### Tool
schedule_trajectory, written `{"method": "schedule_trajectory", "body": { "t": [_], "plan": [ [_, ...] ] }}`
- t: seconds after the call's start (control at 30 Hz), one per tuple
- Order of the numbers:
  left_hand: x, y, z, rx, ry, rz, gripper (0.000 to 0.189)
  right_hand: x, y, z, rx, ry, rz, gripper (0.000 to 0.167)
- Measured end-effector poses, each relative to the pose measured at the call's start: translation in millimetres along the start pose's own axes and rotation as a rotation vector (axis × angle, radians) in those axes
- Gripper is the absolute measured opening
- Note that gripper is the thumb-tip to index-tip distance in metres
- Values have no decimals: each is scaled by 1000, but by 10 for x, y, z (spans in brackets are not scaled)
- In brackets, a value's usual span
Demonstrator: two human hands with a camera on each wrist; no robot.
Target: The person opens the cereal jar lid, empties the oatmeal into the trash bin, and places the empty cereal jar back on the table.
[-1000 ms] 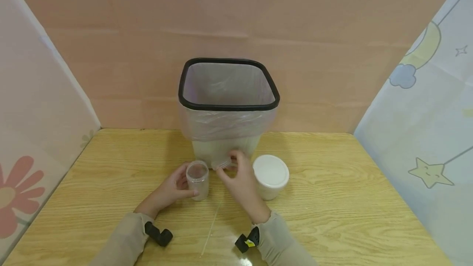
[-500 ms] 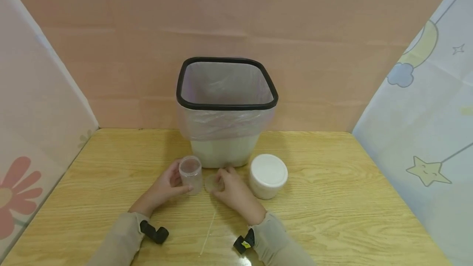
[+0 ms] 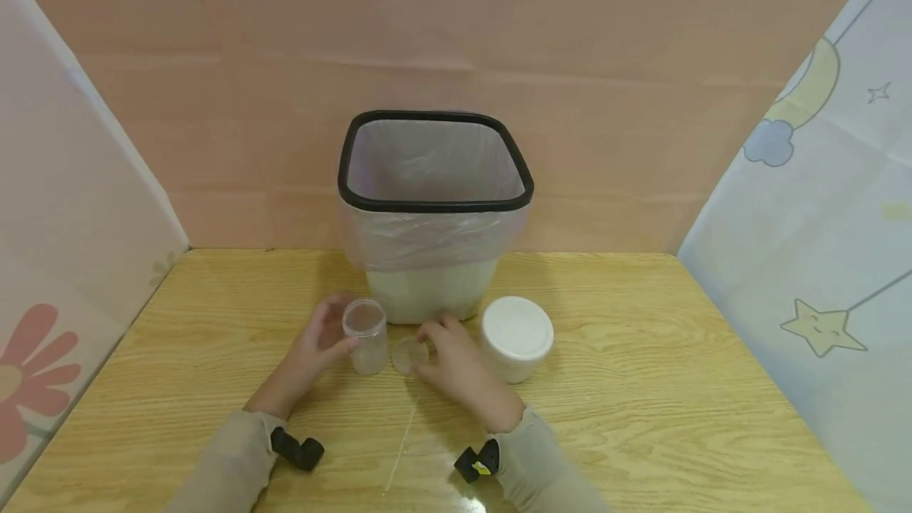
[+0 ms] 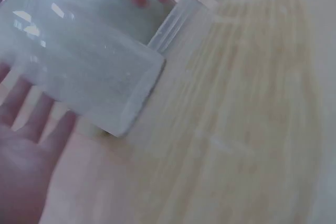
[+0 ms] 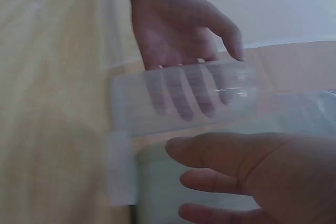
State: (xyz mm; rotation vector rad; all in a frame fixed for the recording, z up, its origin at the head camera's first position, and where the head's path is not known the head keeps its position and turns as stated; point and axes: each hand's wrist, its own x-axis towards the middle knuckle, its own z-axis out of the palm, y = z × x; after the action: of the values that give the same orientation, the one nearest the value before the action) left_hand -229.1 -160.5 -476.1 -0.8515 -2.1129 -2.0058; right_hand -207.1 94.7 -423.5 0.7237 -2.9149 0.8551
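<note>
A clear plastic jar (image 3: pixel 366 351) stands upright and uncapped on the table. My left hand (image 3: pixel 308 355) is loosely spread along the jar's left side, its fingers extended behind the clear wall in the right wrist view; whether they touch it I cannot tell. Flat on the table, just right of the jar, lies its clear round lid (image 3: pixel 406 356). My right hand (image 3: pixel 463 374) hovers beside the lid with fingers and thumb parted, holding nothing. In the right wrist view the fingertips (image 5: pixel 181 148) are apart from the lid (image 5: pixel 121 169).
Behind the jar stands a white bin with a black rim (image 3: pixel 435 207) and a plastic liner. A white lidded tub (image 3: pixel 516 331) is close to my right hand. A thin pale streak (image 3: pixel 400 454) marks the wooden table (image 3: pixel 641 386).
My right hand has brought the lid down from in front of the bin, laid it beside the jar and let go. The left hand has loosened from the jar, now standing slightly further left.
</note>
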Motion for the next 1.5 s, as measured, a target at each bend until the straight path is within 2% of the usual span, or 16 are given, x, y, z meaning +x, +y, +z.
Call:
{"method": "schedule_trajectory", "body": {
  "t": [0.07,0.17,0.27,0.37,0.47,0.57,0.67,0.77,0.87,1.0,1.17,1.23,1.33,1.5],
  "plan": [
    [31,51,28,30,52,110,51,-25,-36,-126,-4,-3,10,29],
    [77,142,84,90,123,242,48,-66,-64,-321,-5,13,-2,33],
    [116,235,157,218,198,358,41,-120,-58,-518,-3,34,-23,36],
    [169,327,259,338,273,496,26,-179,12,-709,5,53,-49,39],
    [218,424,396,428,343,634,28,-239,164,-899,34,56,-56,42],
    [244,538,563,452,340,713,31,-299,376,-1074,80,72,-19,44],
    [239,626,727,424,279,712,25,-364,587,-1210,122,69,63,48],
    [209,649,862,401,208,616,14,-419,764,-1291,170,28,148,57],
    [196,615,974,365,144,476,24,-461,914,-1327,223,-38,205,65],
    [237,556,1121,254,79,233,34,-494,1085,-1342,320,-116,235,74],
    [331,485,1318,35,11,-151,45,-502,1251,-1318,459,-206,214,88],
    [364,433,1388,-19,-2,-267,50,-493,1303,-1292,513,-238,194,93],
    [400,339,1479,-57,-11,-364,56,-478,1364,-1246,600,-280,171,96],
    [432,195,1588,-81,-74,-410,67,-466,1450,-1177,695,-315,143,96]
  ]
}}
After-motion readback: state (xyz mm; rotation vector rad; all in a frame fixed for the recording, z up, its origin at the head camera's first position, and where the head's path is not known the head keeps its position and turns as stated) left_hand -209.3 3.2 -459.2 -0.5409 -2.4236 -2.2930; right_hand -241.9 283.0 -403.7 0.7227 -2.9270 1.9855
